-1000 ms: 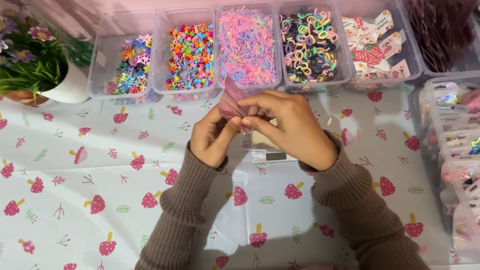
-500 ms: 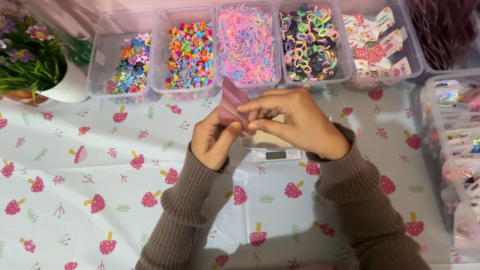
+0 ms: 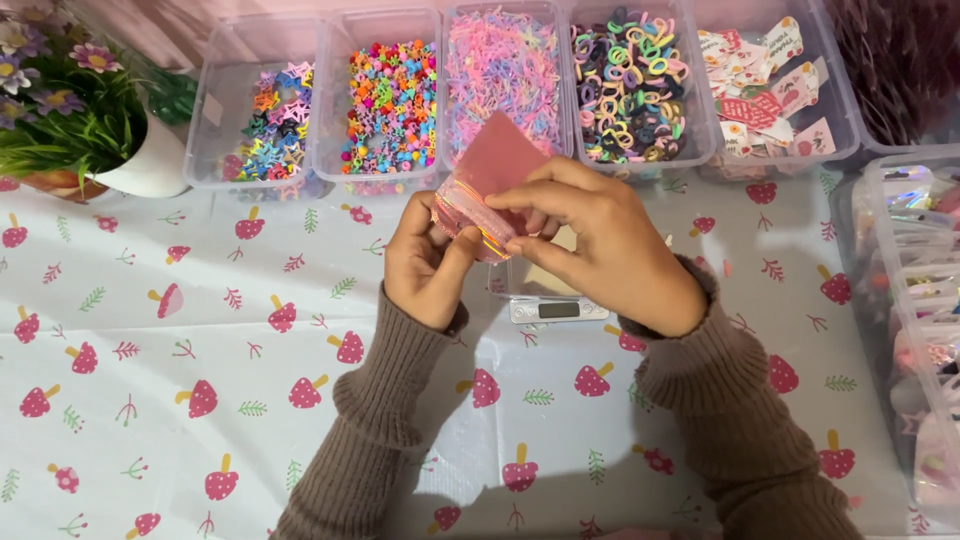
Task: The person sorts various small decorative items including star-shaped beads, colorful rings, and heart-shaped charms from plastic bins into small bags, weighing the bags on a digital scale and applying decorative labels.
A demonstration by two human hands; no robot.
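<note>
The bench wore a white cloth printed with pink mushrooms. Just above it we held a small pink pouch between both hands, our left hand pinching its lower edge with fingers closed on it, our right hand gripping its right side with fingers curled tight. The pouch looked flat, so filling seemed yet undone, though we could not see inside. Directly under our fingers sat a small scale, partly hidden. Beyond our fingers stood clear bins: star clips, mixed beads, pink bits, hair ties, cards. Far left, a potted plant. Nothing blocked the bins.
</note>
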